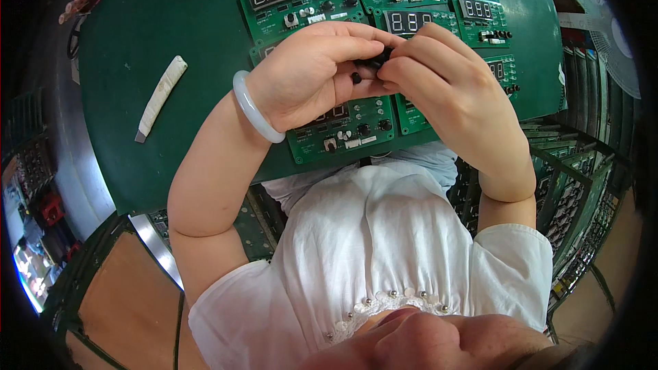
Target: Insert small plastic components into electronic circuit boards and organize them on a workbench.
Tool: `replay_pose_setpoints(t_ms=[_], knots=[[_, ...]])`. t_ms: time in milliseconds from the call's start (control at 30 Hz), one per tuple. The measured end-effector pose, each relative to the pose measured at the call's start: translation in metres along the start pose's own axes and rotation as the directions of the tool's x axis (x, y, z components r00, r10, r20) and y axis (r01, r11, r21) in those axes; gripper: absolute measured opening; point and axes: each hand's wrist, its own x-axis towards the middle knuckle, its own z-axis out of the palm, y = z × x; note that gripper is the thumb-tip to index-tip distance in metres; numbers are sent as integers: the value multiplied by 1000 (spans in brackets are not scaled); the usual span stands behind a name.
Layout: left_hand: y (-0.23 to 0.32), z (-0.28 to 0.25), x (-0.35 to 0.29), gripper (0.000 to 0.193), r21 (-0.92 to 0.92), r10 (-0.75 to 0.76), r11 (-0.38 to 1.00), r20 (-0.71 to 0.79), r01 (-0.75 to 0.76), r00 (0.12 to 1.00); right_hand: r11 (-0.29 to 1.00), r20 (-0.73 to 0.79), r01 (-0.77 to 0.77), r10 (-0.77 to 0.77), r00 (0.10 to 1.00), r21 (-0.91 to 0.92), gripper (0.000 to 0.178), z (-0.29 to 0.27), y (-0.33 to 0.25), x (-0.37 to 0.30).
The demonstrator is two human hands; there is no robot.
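Note:
My left hand (308, 72) is turned palm up and cupped over the circuit boards, with a pale bangle on its wrist. Several small black button caps (356, 78) lie in its palm and between its curled fingers. From the right, my right hand (445, 85) meets it, thumb and fingertips pinched together at a dark cap beside the left fingers. Those fingertips partly hide the pieces. Directly below both hands lies a green circuit board (343, 142) with a digit display, partly covered by the left hand.
More green boards with digit displays, such as the one at the upper left (301, 1), lie in rows on the green table (205, 27). A white-wrapped blade tool (162, 99) lies at left. Racks of boards (579, 192) stand at right, near a fan (617, 34).

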Motion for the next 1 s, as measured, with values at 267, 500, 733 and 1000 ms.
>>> replay_pose_setpoints(t_ms=[267, 500, 733, 1000], knots=[[2, -6, 2, 31, 138, 35, 990, -18, -32, 999, 997, -2, -2, 2, 1000, 81, 19, 3, 10, 10], [3, 1, 2, 32, 120, 48, 992, -94, -37, 994, 982, -1, -30, 31, 1000, 184, 18, 10, 5, 18], [-1, 6, 2, 26, 67, 70, 996, -199, -58, 977, 987, 47, -113, 108, 993, 115, 19, 9, -2, 24], [1, 6, 4, 28, -21, 53, 998, -140, -56, 989, 993, 78, -78, 71, 994, 85, 17, 10, 2, 27]])
